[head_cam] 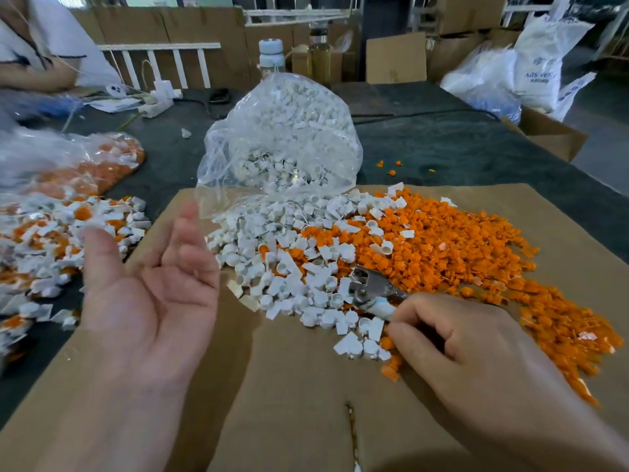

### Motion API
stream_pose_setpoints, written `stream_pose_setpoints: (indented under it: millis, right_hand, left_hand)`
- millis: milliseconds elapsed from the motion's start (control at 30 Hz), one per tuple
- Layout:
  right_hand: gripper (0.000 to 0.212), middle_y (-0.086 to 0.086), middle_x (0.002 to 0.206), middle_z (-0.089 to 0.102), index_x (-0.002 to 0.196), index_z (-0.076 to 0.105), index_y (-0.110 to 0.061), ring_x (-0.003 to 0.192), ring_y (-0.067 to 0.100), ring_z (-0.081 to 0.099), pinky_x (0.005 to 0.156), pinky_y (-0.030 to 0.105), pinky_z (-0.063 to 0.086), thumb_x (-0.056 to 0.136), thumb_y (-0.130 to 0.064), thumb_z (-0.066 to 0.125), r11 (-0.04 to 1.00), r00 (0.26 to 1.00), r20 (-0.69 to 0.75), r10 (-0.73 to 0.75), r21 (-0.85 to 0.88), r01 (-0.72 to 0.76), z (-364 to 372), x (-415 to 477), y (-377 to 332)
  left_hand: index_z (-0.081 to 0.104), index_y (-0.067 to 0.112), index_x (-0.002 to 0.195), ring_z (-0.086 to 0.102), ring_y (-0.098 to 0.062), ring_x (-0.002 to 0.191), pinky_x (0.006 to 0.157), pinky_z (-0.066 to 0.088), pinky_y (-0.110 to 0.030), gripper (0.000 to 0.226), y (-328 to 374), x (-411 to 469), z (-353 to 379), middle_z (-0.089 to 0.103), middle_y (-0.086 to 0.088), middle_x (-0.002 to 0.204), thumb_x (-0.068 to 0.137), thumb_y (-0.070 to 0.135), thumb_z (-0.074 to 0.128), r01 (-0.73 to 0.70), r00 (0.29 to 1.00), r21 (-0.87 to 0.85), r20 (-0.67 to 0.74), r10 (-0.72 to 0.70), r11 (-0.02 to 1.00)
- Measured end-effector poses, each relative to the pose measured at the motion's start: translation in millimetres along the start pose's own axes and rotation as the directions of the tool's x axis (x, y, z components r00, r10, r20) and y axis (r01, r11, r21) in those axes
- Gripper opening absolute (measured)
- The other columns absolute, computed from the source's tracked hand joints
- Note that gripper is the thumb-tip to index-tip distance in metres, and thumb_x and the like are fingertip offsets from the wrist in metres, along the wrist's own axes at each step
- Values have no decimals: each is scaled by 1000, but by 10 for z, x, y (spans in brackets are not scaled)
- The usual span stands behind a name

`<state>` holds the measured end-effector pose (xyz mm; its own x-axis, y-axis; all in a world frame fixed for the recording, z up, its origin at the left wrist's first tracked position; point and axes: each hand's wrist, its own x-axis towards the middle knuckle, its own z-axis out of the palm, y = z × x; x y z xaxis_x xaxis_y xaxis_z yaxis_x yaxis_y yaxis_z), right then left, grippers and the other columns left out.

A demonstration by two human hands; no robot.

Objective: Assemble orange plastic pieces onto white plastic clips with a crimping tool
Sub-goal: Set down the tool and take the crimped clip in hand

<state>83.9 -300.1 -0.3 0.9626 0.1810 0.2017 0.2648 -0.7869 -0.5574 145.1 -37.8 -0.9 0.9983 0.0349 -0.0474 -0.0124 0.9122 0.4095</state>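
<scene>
Feeding seems next: with the right hand [459, 342] gripping the crimping tool [374, 287], white clips [289, 267] under its head and orange pieces [459, 253] just right of it, the empty, spread left hand [149, 287] should pick one clip singly.

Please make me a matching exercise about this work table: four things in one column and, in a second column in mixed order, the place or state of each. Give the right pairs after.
Column one
1. left hand
2. right hand
3. clear bag
4. orange pieces

Column two
a. heaped on the right part of the cardboard
b. palm up, fingers relaxed, holding nothing
c. behind the loose piles, filled with white clips
d. gripping the crimping tool

Right pairs: 1-b; 2-d; 3-c; 4-a
</scene>
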Motion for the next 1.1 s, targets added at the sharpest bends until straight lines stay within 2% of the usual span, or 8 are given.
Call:
stream_pose_setpoints:
  millis: [100,167,300,367,433,633,800,1100]
  right_hand:
    - [18,-16,84,60,80,58,-33,78,6,55,74,24,42,88,-46,48,999,1000,-2,-8,-47,8,-3,9,4]
    - [17,-14,81,60,81,58,-34,77,6,55,71,22,42,87,-47,49,997,1000,6,2,-79,-2,-40,11,6]
    - [24,-23,78,61,80,62,-37,73,-1,57,67,16,43,83,-56,47,993,997,70,45,-109,-37,-177,15,61]
    - [28,-23,74,62,81,62,-38,69,-1,58,64,19,45,81,-61,46,995,991,123,51,-92,-40,-223,6,74]
    - [34,-23,74,62,80,61,-39,68,-2,59,58,23,46,79,-66,42,991,981,185,53,-130,-29,-248,-12,75]
    - [32,-31,76,60,75,64,-35,66,-6,58,64,12,43,81,-60,44,988,989,131,62,-146,-42,-336,-31,94]
    - [27,-28,73,61,75,64,-35,68,-6,57,64,12,43,85,-55,48,986,988,-117,98,-124,-112,-366,-29,138]
    - [31,-7,66,52,82,52,-30,61,7,48,49,29,38,88,-61,48,812,976,153,158,-582,-40,-308,-161,11]
  left_hand:
    - [56,1,128,62,-7,56,44,49,-19,66,-108,10,-12,73,-1,80,99,59,44,36,985,360,-172,28,932]
    - [68,14,112,61,-8,53,41,47,-21,40,-243,-34,44,74,-1,80,98,49,55,106,976,644,-213,45,757]
    - [71,36,90,59,-1,54,53,47,-25,32,-388,-245,74,69,12,71,92,62,53,-128,991,990,126,48,53]
    - [65,45,91,61,6,72,56,42,-21,44,-460,-344,82,67,23,80,77,79,39,-272,962,913,264,-68,-304]
    - [63,44,89,55,9,86,56,38,-20,51,-528,-363,92,64,23,80,71,82,33,-347,938,814,306,-164,-466]
    - [61,47,115,55,1,77,65,53,-31,65,-600,-364,27,56,22,83,70,82,30,-467,883,697,336,-328,-544]
    - [69,38,114,46,-3,61,48,34,-20,44,-705,-423,28,40,25,74,80,62,55,-543,838,600,434,-331,-588]
    - [68,35,109,57,-9,71,53,38,-20,35,-768,-412,-11,60,18,88,81,52,58,-508,854,618,454,-256,-600]
